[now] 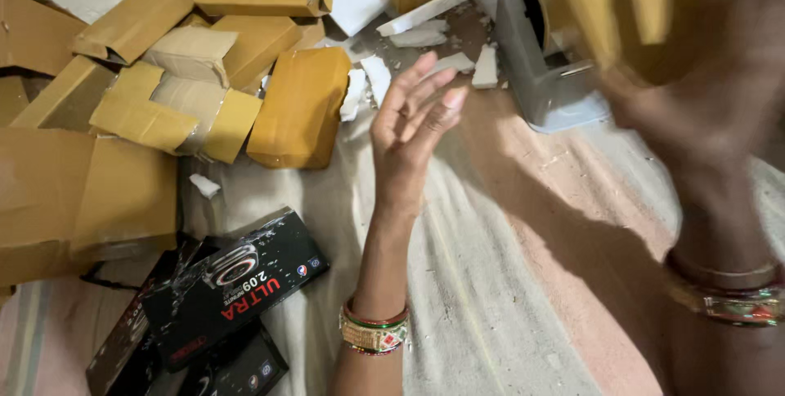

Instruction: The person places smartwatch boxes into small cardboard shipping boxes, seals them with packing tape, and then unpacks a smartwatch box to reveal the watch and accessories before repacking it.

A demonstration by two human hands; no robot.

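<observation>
My left hand [413, 122] is raised over the cloth-covered surface, palm turned inward, fingers spread and holding nothing; bangles ring its wrist. My right hand [695, 93] is blurred at the upper right and grips a yellow-brown cardboard piece [630, 3] lifted close to the camera. A padded yellow-brown packet [301, 108] lies just left of my left hand.
A heap of brown cardboard boxes [131, 77] fills the left and top. Black product boxes [233, 281] lie at the lower left. White foam pieces [425, 24] and a grey device [548, 77] sit at the top right. A pale cloth [507, 281] covers the surface.
</observation>
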